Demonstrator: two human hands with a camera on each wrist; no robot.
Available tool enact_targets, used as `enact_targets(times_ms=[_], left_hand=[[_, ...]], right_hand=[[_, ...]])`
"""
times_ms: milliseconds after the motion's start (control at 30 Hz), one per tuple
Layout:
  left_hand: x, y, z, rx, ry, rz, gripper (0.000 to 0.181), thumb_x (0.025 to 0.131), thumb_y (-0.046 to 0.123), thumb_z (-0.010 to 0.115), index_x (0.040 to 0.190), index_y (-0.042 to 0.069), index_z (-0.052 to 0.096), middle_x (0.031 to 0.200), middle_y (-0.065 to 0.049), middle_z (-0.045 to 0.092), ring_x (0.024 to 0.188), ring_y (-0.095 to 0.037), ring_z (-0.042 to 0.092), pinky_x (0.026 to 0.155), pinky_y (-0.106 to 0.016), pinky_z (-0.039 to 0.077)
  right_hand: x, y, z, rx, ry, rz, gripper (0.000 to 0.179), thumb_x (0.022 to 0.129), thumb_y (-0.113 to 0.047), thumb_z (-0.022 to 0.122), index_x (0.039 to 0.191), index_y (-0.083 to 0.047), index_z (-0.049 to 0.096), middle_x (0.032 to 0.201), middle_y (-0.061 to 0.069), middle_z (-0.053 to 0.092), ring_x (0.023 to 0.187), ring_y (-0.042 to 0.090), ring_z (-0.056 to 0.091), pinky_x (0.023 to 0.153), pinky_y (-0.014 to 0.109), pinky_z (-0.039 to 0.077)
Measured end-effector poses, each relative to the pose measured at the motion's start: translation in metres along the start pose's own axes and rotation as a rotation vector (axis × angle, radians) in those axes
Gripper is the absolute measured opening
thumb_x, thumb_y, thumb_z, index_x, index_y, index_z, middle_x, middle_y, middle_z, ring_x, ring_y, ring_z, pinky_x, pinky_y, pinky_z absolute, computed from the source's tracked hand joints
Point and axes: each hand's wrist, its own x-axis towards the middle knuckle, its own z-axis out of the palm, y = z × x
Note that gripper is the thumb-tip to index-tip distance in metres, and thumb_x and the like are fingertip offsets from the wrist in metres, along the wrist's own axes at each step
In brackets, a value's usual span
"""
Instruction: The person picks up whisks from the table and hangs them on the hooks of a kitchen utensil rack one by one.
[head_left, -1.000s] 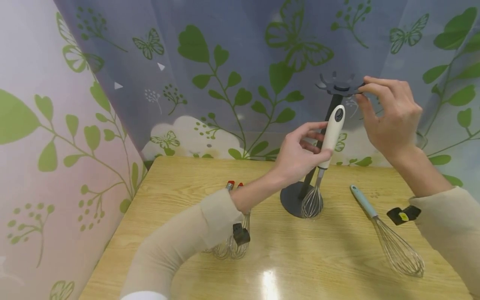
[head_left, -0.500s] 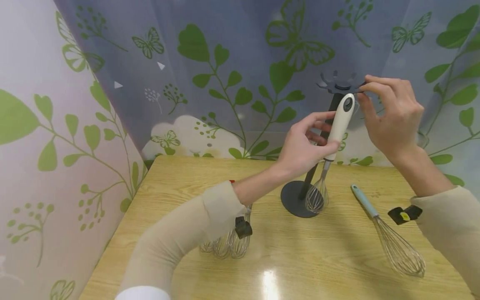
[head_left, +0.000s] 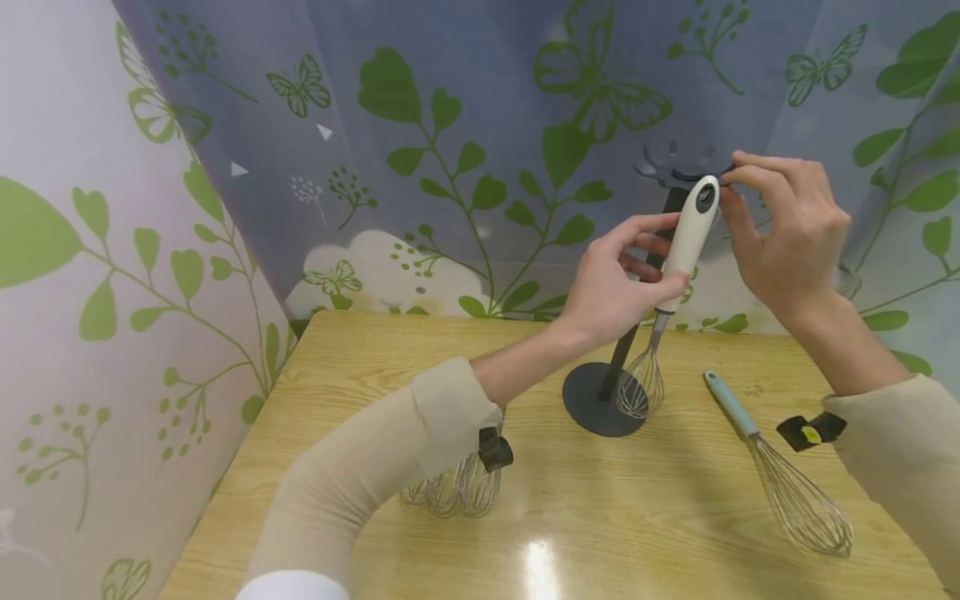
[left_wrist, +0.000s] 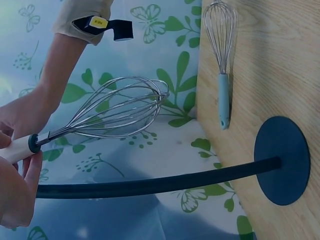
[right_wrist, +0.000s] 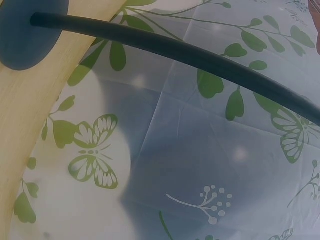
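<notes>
My left hand (head_left: 618,271) grips the cream handle of a whisk (head_left: 688,250), its wire end hanging down in front of the black stand. In the left wrist view the wire loops of this whisk (left_wrist: 120,107) show whole. The stand (head_left: 592,400) has a round base, a thin post and a hooked ring (head_left: 667,173) on top. The top of the whisk's handle is close to the ring's right side; whether they touch I cannot tell. My right hand (head_left: 787,225) pinches a hook at that side of the ring between thumb and fingers.
A whisk with a light blue handle (head_left: 780,471) lies on the wooden table (head_left: 600,517) to the right. Several more whisks (head_left: 457,487) lie at the left, partly hidden under my left sleeve. A patterned cloth (head_left: 450,167) hangs behind the table.
My left hand has moved up and to the right, bringing the cream-handled whisk closer to the ring and the right hand. My right hand has stayed at the ring.
</notes>
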Motion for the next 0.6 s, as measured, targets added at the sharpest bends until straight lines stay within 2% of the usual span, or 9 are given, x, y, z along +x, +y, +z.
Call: enact_targets(times_ms=[400, 600], left_hand=[[0.0038, -0.003, -0.0002, 0.006, 0.004, 0.003, 0.054, 0.092, -0.003, 0.073, 0.143, 0.007, 0.061, 0.113, -0.017, 0.067, 0.073, -0.006, 0.066, 0.068, -0.023, 0.063], [0.0037, -0.0039, -0.0004, 0.019, 0.004, 0.0, 0.054, 0.092, -0.002, 0.073, 0.143, 0.007, 0.061, 0.114, -0.018, 0.067, 0.073, -0.005, 0.066, 0.068, -0.023, 0.063]], right_hand=[[0.0008, -0.0004, -0.0003, -0.009, 0.003, -0.007, 0.025, 0.101, -0.025, 0.073, 0.105, 0.0, 0.076, 0.118, 0.017, 0.077, 0.109, 0.046, 0.068, 0.084, 0.0, 0.024], [0.0014, -0.0022, -0.0012, -0.003, 0.011, 0.007, 0.022, 0.099, -0.022, 0.075, 0.103, 0.0, 0.077, 0.118, 0.016, 0.078, 0.113, 0.044, 0.067, 0.091, 0.0, 0.029]])
